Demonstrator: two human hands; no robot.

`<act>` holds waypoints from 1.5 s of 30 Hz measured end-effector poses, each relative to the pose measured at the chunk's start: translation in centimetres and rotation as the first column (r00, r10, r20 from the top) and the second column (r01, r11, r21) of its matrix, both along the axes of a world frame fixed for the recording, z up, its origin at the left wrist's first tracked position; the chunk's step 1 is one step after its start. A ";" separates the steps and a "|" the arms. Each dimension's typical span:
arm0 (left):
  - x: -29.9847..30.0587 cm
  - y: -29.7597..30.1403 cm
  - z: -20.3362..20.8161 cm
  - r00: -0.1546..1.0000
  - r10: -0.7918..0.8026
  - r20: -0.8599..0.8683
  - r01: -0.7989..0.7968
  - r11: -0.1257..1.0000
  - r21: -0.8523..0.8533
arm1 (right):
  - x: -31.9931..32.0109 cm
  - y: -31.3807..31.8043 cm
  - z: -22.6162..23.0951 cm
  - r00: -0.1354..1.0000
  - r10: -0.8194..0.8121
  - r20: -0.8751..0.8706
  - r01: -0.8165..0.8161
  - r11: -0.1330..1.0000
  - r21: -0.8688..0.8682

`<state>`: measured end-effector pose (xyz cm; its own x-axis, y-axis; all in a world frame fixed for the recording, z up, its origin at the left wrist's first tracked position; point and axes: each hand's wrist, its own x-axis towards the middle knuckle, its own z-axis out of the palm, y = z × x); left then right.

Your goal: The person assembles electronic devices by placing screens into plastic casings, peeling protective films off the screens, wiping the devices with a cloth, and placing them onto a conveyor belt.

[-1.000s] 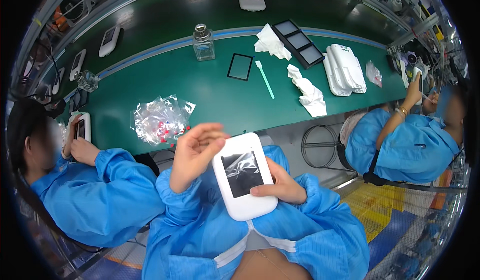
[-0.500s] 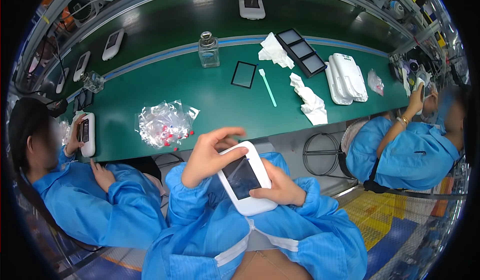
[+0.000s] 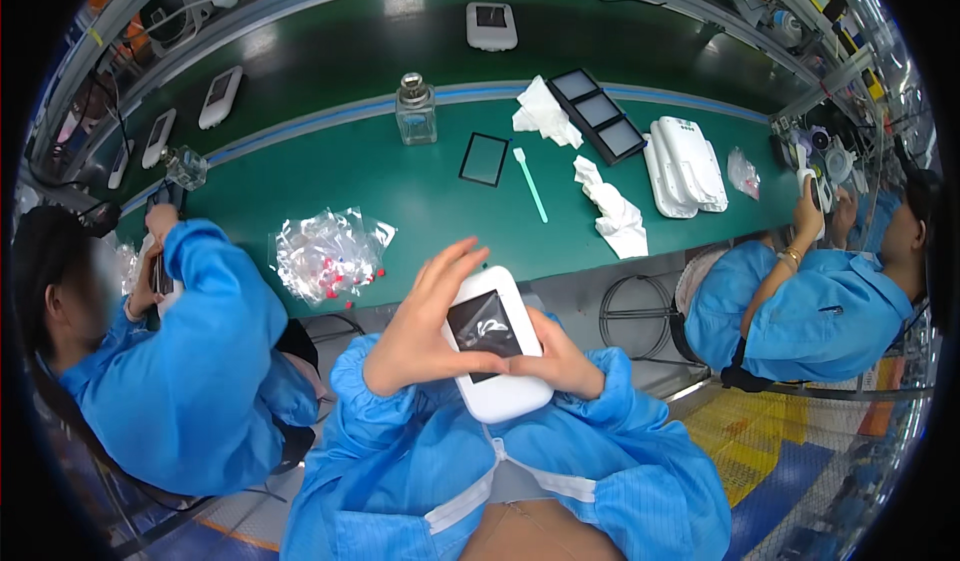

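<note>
A white handheld device (image 3: 492,343) with a dark square screen sits over my lap, below the green bench edge. My right hand (image 3: 558,361) grips its lower right side. My left hand (image 3: 425,326) rests on its left side, thumb pressed on the screen's lower edge and fingers spread upward. Both forearms wear blue sleeves.
On the green bench (image 3: 420,201): a crumpled clear bag with red bits (image 3: 325,254), a glass bottle (image 3: 415,111), a dark screen panel (image 3: 484,159), a green-handled swab (image 3: 530,184), white wipes (image 3: 612,213), a black tray (image 3: 598,111), stacked white housings (image 3: 685,164). Co-workers in blue sit left (image 3: 190,361) and right (image 3: 800,301).
The view has shifted so the bench sits lower. My left hand moved from hovering over the device's top down onto the screen, thumb now pressing its lower edge. The right hand keeps its grip.
</note>
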<state>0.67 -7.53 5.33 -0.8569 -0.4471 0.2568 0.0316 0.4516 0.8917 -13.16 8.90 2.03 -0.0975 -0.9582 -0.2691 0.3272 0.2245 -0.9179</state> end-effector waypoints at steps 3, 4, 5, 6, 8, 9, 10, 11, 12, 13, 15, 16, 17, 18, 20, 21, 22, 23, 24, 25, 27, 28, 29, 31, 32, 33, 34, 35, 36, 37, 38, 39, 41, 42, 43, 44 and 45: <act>-0.2 -1.8 -1.1 0.996 0.085 -0.006 -0.085 0.987 -0.140 | 0.1 0.0 1.0 1.000 0.013 -0.007 -0.013 1.000 0.027; 0.1 -3.0 -2.3 0.996 0.093 -0.002 -0.092 0.986 -0.137 | 0.2 0.0 1.1 1.000 0.021 -0.004 -0.021 0.999 0.030; 0.5 -4.3 -4.0 0.935 0.350 -0.065 -0.353 0.935 -0.044 | 0.1 0.1 1.3 0.998 0.055 -0.003 -0.055 0.998 0.019; 0.4 -5.0 -4.2 0.808 0.581 -0.103 -0.577 0.814 0.064 | -0.1 0.1 1.3 0.997 0.082 -0.006 -0.082 0.997 0.010; 0.7 -4.3 -3.9 0.848 0.505 -0.160 -0.512 0.859 -0.002 | 0.1 -0.2 0.8 0.996 0.089 0.019 -0.089 0.996 0.002; 0.8 -3.6 -2.8 0.883 0.420 -0.210 -0.442 0.894 -0.072 | 0.3 -0.1 0.5 0.995 0.091 0.045 -0.091 0.996 -0.007; 0.6 -2.5 -1.0 0.954 0.257 -0.156 -0.279 0.949 -0.145 | 0.3 -0.2 0.1 0.995 0.099 0.008 -0.099 0.995 -0.016; 0.0 -1.9 -0.8 0.953 0.258 -0.157 -0.280 0.949 -0.141 | 0.3 -0.2 0.2 0.995 0.099 0.006 -0.099 0.995 -0.013; -0.3 -1.4 -0.6 0.959 0.255 -0.123 -0.275 0.942 -0.192 | 0.4 -0.2 0.3 0.995 0.095 0.016 -0.095 0.995 -0.010; -0.4 -1.2 -0.5 0.963 0.253 -0.089 -0.267 0.933 -0.242 | 0.5 -0.2 0.5 0.996 0.091 0.026 -0.091 0.996 -0.007; -0.7 -2.0 -1.9 0.939 0.328 -0.107 -0.344 0.913 -0.218 | 0.4 -0.4 0.6 0.996 0.094 -0.001 -0.094 0.995 0.010; -0.7 -2.4 -2.6 0.886 0.452 -0.103 -0.464 0.862 -0.207 | 0.4 -0.4 0.8 0.995 0.096 -0.028 -0.095 0.995 0.025; -0.5 -2.5 -2.9 0.817 0.569 -0.097 -0.576 0.794 -0.197 | 0.5 -0.3 0.8 0.995 0.099 -0.029 -0.098 0.995 0.027; -0.5 -2.5 -2.2 0.812 0.557 -0.176 -0.583 0.790 -0.188 | 0.3 -0.4 0.7 0.994 0.104 -0.021 -0.103 0.994 0.041; 0.1 -1.9 -1.1 0.830 0.502 -0.242 -0.546 0.820 -0.171 | -0.8 -1.3 0.5 0.997 0.078 0.009 -0.078 0.995 0.057; 0.6 -1.6 -0.6 0.846 0.441 -0.301 -0.499 0.852 -0.155 | -1.8 -1.8 0.5 0.999 0.036 0.028 -0.038 0.997 0.064; 1.5 -1.0 0.2 0.862 0.339 -0.376 -0.354 0.935 0.029 | -3.7 -2.7 0.5 0.999 0.005 -0.035 -0.004 0.999 0.050; 2.6 -0.4 0.9 0.853 0.254 -0.456 -0.185 0.964 0.193 | -5.9 -4.5 0.5 0.999 -0.037 -0.033 0.039 0.997 0.063; 2.6 0.1 1.4 0.746 0.130 -0.653 0.113 0.942 0.317 | -8.4 -7.2 1.0 0.984 -0.025 -0.179 0.035 0.998 0.051; 2.6 0.2 2.4 0.610 0.026 -0.792 0.371 0.873 0.315 | -10.3 -10.3 2.3 0.970 -0.092 -0.226 0.103 0.994 0.034; 2.4 0.7 4.6 0.368 -0.079 -0.927 0.663 0.721 0.202 | -15.5 -17.4 3.0 0.924 -0.123 -0.361 0.178 0.976 0.124; 1.8 0.7 5.3 0.298 -0.086 -0.951 0.725 0.668 0.167 | -18.3 -21.4 2.5 0.894 -0.143 -0.425 0.202 0.974 0.099; 1.4 0.6 6.0 0.255 -0.086 -0.963 0.756 0.638 0.144 | -20.6 -25.3 1.9 0.885 -0.188 -0.425 0.241 0.968 0.073; 0.6 0.3 6.4 0.209 -0.064 -0.976 0.784 0.607 0.128 | -25.4 -31.6 1.5 0.714 -0.137 -0.687 0.340 0.925 0.170; 0.3 0.1 6.5 0.203 -0.057 -0.977 0.787 0.603 0.129 | -27.9 -34.0 1.1 0.679 -0.180 -0.712 0.384 0.914 0.135; 0.2 -0.1 6.6 0.206 -0.048 -0.977 0.777 0.615 0.134 | -28.9 -36.1 0.2 0.666 -0.215 -0.714 0.411 0.905 0.111; -0.1 -0.3 6.6 0.206 -0.038 -0.978 0.773 0.620 0.139 | -30.2 -37.8 -0.7 0.647 -0.254 -0.719 0.446 0.891 0.087; -0.3 -0.6 6.5 0.212 -0.034 -0.977 0.767 0.625 0.145 | -31.3 -39.1 -1.9 0.639 -0.296 -0.710 0.487 0.870 0.077; -0.8 -0.5 6.7 0.180 -0.044 -0.983 0.800 0.587 0.121 | -36.6 -38.7 -3.2 0.540 -0.292 -0.790 0.562 0.823 0.080; -0.9 -0.5 7.0 0.130 -0.046 -0.990 0.840 0.536 0.086 | -42.0 -36.7 -3.7 0.488 -0.323 -0.811 0.615 0.786 0.057; -0.9 -0.4 7.1 0.078 -0.054 -0.995 0.876 0.480 0.043 | -47.1 -33.9 -3.1 0.305 -0.281 -0.910 0.728 0.685 0.032; -0.8 -0.5 7.1 0.098 -0.053 -0.994 0.867 0.494 0.059 | -46.3 -34.7 -3.5 0.261 -0.166 -0.951 0.693 0.718 0.065; -0.9 -0.8 6.5 0.167 -0.037 -0.985 0.829 0.547 0.120 | -41.0 -36.3 -3.6 0.120 0.112 -0.986 0.488 0.859 0.157; -0.9 -0.8 6.4 0.174 -0.028 -0.984 0.826 0.549 0.131 | -39.8 -34.9 -2.1 0.026 0.185 -0.982 0.416 0.892 0.179; -0.9 -0.8 6.3 0.177 -0.024 -0.984 0.828 0.545 0.136 | -38.9 -32.5 -0.1 -0.047 0.238 -0.970 0.366 0.908 0.205; -1.1 -1.0 6.4 0.179 -0.021 -0.984 0.827 0.545 0.139 | -37.7 -29.5 1.7 -0.130 0.289 -0.948 0.343 0.911 0.230; -1.1 -0.9 6.5 0.178 -0.027 -0.984 0.831 0.540 0.135 | -36.4 -26.2 3.9 -0.218 0.331 -0.918 0.329 0.910 0.250</act>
<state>-0.39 -8.39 11.88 -0.3882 -0.4342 0.8129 0.8511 -0.5071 0.1356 -49.60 -17.31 5.97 -0.5413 -0.8381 -0.0678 -0.8408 0.5400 0.0380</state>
